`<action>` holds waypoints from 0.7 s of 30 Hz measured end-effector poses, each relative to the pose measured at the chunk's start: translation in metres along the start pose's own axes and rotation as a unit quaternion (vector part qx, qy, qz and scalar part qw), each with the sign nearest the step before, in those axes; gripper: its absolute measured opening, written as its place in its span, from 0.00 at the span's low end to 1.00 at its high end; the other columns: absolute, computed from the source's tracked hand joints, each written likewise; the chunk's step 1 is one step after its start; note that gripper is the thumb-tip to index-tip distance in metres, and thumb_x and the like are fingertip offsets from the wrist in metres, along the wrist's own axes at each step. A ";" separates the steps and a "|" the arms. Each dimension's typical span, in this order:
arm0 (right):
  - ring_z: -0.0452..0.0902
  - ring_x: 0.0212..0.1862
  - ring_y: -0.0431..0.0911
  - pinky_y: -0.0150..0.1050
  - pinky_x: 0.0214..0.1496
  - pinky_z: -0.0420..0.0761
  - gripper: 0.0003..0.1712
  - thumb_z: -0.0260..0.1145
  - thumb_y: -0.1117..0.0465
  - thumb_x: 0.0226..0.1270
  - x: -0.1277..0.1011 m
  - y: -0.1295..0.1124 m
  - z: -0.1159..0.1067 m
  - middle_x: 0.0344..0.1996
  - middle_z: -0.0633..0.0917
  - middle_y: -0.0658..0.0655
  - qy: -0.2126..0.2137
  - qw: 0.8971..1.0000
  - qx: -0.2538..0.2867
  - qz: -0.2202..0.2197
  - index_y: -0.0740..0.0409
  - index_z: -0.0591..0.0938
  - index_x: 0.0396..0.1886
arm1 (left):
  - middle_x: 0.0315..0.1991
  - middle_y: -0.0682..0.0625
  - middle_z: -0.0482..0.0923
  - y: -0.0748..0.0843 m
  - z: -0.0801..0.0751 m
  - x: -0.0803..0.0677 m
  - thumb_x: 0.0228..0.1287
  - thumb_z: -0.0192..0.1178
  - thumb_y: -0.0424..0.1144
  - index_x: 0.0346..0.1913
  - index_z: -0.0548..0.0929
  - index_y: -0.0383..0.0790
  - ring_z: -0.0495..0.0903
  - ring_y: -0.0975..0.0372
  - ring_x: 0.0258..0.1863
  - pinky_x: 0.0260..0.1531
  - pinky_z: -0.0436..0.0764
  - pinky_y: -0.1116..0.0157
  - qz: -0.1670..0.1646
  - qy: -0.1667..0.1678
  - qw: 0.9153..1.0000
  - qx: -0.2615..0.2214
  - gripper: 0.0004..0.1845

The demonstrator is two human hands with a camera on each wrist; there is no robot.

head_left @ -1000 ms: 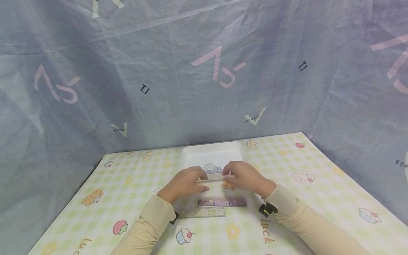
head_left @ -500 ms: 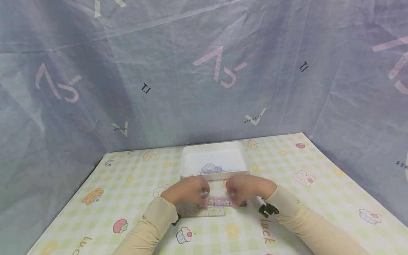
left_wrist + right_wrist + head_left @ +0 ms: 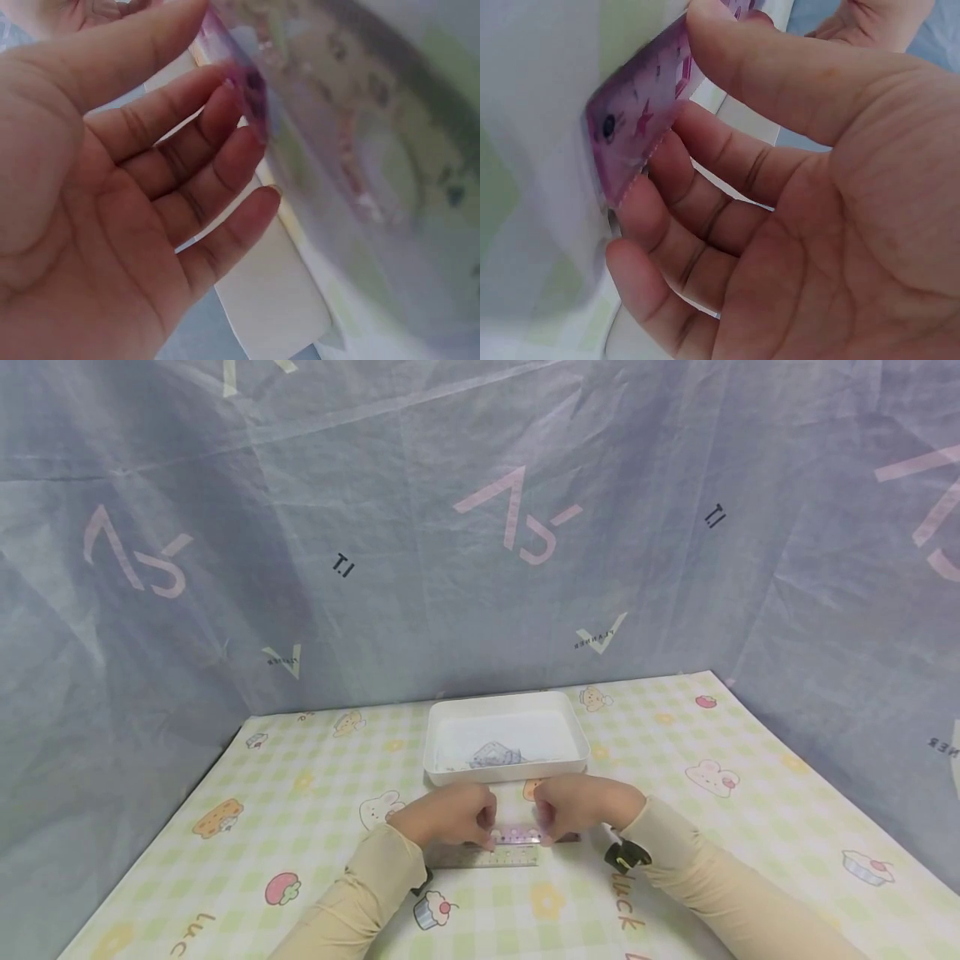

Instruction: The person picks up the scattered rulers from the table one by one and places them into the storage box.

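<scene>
A see-through purple ruler lies across the front of the table, one end near each hand. My left hand pinches its left end between thumb and fingers; in the left wrist view the purple corner shows at the fingertips. My right hand grips the other end, thumb on its face and fingers curled behind the long edge, with a star and a hole visible on the ruler. Just in front lies a clear ruler, its left part beneath the left hand and wrist.
Behind the hands stands a shallow white tray with a crumpled, bluish, see-through thing in it. A green-checked cloth with cartoon prints covers the table. A grey-blue curtain hangs behind and at both sides.
Both hands have come down from the tray's front edge toward me and taken hold of the purple ruler's ends. The clear ruler has shifted slightly right.
</scene>
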State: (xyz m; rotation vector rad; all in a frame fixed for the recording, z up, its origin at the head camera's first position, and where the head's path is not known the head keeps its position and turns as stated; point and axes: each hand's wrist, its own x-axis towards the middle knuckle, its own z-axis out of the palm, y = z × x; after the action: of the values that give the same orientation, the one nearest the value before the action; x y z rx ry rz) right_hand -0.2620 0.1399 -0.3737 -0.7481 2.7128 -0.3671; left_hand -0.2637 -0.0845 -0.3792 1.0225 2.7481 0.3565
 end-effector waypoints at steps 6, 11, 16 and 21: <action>0.70 0.28 0.40 0.37 0.35 0.72 0.17 0.80 0.55 0.52 -0.001 -0.002 -0.002 0.23 0.76 0.46 0.000 1.000 0.009 0.002 0.49 0.75 0.24 | 0.24 0.60 0.73 0.001 0.000 0.000 0.52 0.77 0.43 0.28 0.79 0.48 0.70 0.69 0.25 0.29 0.73 0.70 -0.016 -0.001 1.000 -0.005 0.13; 0.71 0.29 0.40 0.37 0.36 0.73 0.17 0.79 0.56 0.53 -0.002 -0.003 -0.003 0.24 0.76 0.46 -0.002 1.000 0.007 0.002 0.49 0.76 0.25 | 0.24 0.61 0.74 0.001 0.001 0.002 0.53 0.76 0.44 0.28 0.80 0.50 0.71 0.69 0.25 0.30 0.74 0.70 -0.022 -0.007 1.000 0.006 0.12; 0.70 0.29 0.41 0.36 0.35 0.72 0.17 0.79 0.57 0.53 -0.002 -0.005 -0.004 0.24 0.76 0.47 -0.006 1.000 0.008 0.008 0.49 0.75 0.25 | 0.22 0.60 0.74 0.004 0.001 0.002 0.53 0.76 0.43 0.27 0.78 0.50 0.70 0.68 0.23 0.28 0.73 0.70 -0.028 -0.002 0.999 0.016 0.14; 0.70 0.29 0.41 0.36 0.34 0.71 0.18 0.80 0.57 0.52 -0.001 -0.003 -0.003 0.23 0.75 0.48 -0.004 1.000 0.019 0.006 0.50 0.75 0.24 | 0.21 0.59 0.72 0.009 0.000 0.000 0.52 0.77 0.43 0.27 0.77 0.49 0.69 0.68 0.22 0.27 0.73 0.69 -0.031 0.003 0.999 0.031 0.14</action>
State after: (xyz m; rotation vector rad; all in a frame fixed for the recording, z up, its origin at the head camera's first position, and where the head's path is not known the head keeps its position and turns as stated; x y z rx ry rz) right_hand -0.2608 0.1381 -0.3698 -0.7207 2.6931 -0.4116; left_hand -0.2581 -0.0777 -0.3766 0.9490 2.8048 0.2683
